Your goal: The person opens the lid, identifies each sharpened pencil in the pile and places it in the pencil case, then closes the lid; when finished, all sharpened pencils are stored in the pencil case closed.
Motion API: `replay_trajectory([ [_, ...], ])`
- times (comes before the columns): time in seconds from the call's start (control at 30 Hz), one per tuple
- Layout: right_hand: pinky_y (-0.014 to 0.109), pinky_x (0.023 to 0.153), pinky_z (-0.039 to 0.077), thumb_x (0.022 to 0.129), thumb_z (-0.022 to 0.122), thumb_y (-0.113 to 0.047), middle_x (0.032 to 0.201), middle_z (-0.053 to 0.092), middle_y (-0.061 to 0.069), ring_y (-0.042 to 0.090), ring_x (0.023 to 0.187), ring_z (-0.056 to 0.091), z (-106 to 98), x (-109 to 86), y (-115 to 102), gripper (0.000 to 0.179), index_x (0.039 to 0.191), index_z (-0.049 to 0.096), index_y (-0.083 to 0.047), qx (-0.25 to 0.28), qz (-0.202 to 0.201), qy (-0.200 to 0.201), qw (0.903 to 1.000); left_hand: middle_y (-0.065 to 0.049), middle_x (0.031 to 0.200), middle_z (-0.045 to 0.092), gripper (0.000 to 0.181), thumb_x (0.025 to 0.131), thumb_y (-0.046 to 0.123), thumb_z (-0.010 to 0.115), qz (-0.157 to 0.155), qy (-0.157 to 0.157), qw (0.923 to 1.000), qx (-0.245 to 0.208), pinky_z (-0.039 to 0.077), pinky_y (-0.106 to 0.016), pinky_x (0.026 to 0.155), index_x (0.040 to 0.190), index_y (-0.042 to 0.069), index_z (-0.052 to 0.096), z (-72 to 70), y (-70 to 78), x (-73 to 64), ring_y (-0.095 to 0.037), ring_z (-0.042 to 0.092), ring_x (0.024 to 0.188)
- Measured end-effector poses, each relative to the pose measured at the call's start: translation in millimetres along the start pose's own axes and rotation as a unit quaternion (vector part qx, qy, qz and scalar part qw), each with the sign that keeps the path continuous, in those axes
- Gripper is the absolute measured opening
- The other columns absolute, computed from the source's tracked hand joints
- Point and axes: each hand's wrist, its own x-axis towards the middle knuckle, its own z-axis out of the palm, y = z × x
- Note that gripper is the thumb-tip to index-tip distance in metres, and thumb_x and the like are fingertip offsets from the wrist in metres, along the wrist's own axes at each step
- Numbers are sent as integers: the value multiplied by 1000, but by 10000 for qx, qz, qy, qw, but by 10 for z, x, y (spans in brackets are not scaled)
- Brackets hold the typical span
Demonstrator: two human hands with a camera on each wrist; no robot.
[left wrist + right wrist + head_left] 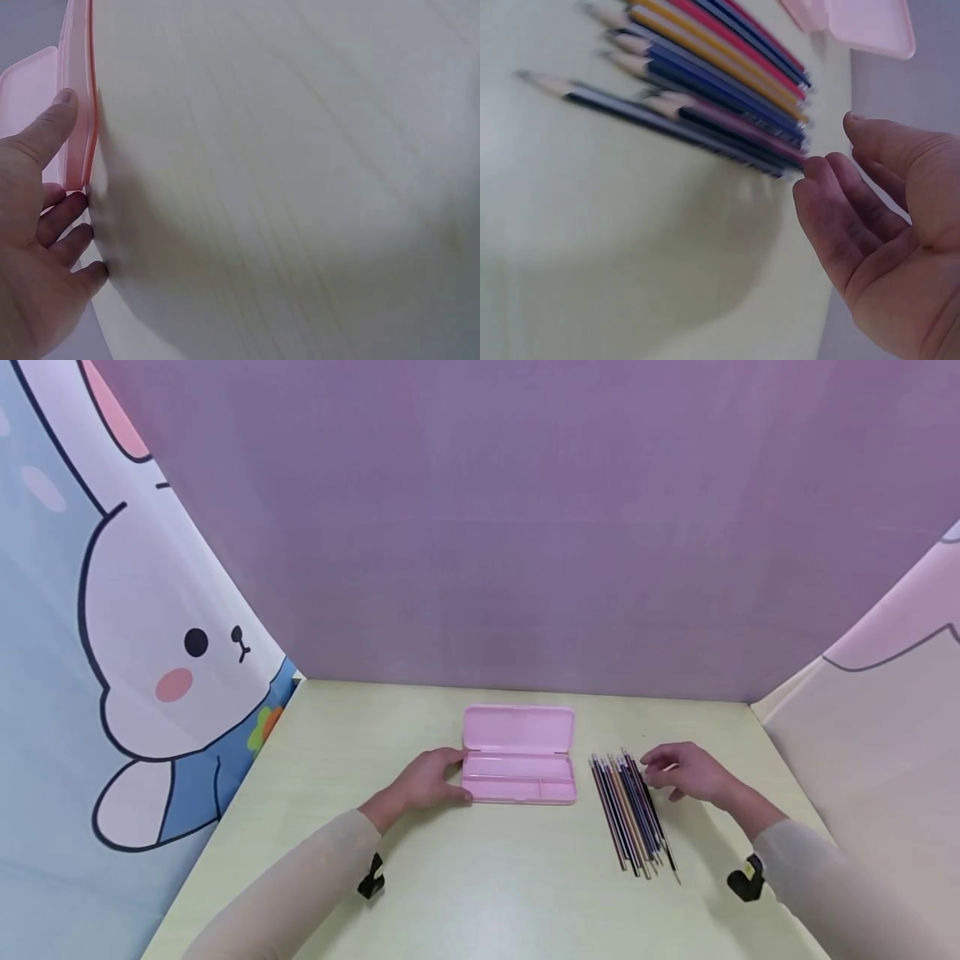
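Observation:
An open pink pencil case (519, 766) lies on the table, its lid folded back and its tray split into compartments. My left hand (429, 778) holds the case's left end, with the thumb at the front corner. In the left wrist view, the left thumb (56, 124) lies against the pink case's side (79, 97). To the right of the case, several sharpened pencils (628, 810) lie side by side, points toward me. My right hand (688, 770) is beside their far ends, fingers loosely bent. In the right wrist view, its fingertips are close to a dark pencil (667, 126); contact is unclear.
The pale table (510, 885) runs back to a purple cloth wall (517, 543). A cloth with a cartoon rabbit (172, 652) hangs at the left, and another pale cloth (885, 735) hangs at the right.

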Motion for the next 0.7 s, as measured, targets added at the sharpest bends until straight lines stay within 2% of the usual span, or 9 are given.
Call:
replay_trajectory([
  [0.3, 40, 65, 61, 97, 68, -9, 107, 68, 19, 24, 85, 65, 120, -137, 293, 41, 132, 58, 11, 203, 255, 113, 9994, -11, 150, 57, 85, 81, 37, 88, -101, -43, 9999, 65, 40, -47, 119, 151, 8, 51, 2, 7, 5, -32, 50, 142],
  [0.5, 36, 61, 59, 92, 71, -3, 109, 68, 21, 23, 83, 65, 186, -166, 373, 43, 130, 60, 11, 375, 185, 270, 9988, -11, 151, 56, 86, 80, 38, 88, -150, -7, 9999, 28, 41, -48, 119, 151, 8, 50, 0, 4, 8, -32, 50, 142],
  [0.7, 33, 61, 57, 88, 76, -4, 110, 68, 20, 21, 86, 64, 231, -159, 441, 45, 129, 62, 8, 328, 168, 392, 9986, -11, 151, 56, 87, 80, 38, 88, -193, -8, 9998, -11, 40, -48, 119, 152, 8, 50, 7, 10, 6, -32, 49, 142],
])
